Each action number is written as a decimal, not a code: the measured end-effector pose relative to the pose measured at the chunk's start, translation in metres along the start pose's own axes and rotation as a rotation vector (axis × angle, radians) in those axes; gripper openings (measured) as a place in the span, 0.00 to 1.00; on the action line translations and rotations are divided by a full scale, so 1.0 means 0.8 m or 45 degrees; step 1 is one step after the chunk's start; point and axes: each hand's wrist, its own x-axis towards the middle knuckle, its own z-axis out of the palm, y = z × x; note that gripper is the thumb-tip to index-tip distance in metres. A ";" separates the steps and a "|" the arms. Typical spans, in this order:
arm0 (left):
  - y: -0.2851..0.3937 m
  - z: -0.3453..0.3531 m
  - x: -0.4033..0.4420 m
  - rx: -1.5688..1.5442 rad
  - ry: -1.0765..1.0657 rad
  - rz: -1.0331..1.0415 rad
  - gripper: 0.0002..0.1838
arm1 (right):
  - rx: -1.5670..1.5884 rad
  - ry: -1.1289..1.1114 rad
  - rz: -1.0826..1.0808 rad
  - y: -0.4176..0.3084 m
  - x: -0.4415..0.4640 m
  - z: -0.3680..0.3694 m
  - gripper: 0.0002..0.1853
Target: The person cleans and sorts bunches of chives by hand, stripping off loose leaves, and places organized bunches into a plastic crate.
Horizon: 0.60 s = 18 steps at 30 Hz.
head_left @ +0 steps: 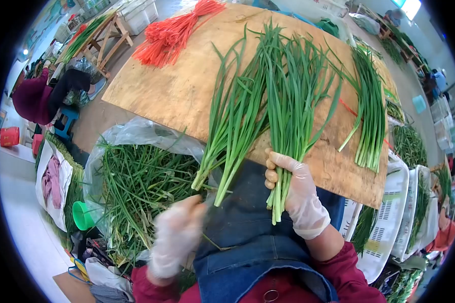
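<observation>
My right hand (303, 197), in a clear thin glove, is closed round the lower stems of a bunch of garlic chives (296, 96). The leaves of that bunch spread up over the wooden board (162, 101). My left hand (177, 235), gloved too, is smeared by motion, so its fingers cannot be made out. It is below the stem ends of a loose pile of garlic chives (237, 116) that overhangs the board's near edge. Farther right, a smaller bundle of garlic chives (370, 116) lies on the board, with a red strip (350, 107) beside it.
A heap of red ties (169, 40) lies at the board's far left. Left of my lap, a clear plastic bag (93, 169) holds leaf scraps (141, 182). White crates (389, 212) stand at right. Another person (38, 96) sits at far left near a blue stool (65, 121).
</observation>
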 end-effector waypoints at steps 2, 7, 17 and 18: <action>0.035 0.022 0.027 -0.050 -0.256 -0.220 0.22 | -0.027 0.051 -0.009 0.001 -0.001 0.005 0.11; 0.043 0.070 0.029 -0.634 -0.035 -0.124 0.16 | -0.073 0.165 0.029 0.002 -0.011 0.015 0.10; 0.050 0.012 0.040 -0.393 -0.161 0.483 0.22 | -0.019 -0.043 0.118 0.006 0.002 -0.006 0.07; 0.038 0.010 0.046 -0.272 0.178 0.373 0.19 | 0.013 -0.020 0.098 0.005 0.000 0.002 0.05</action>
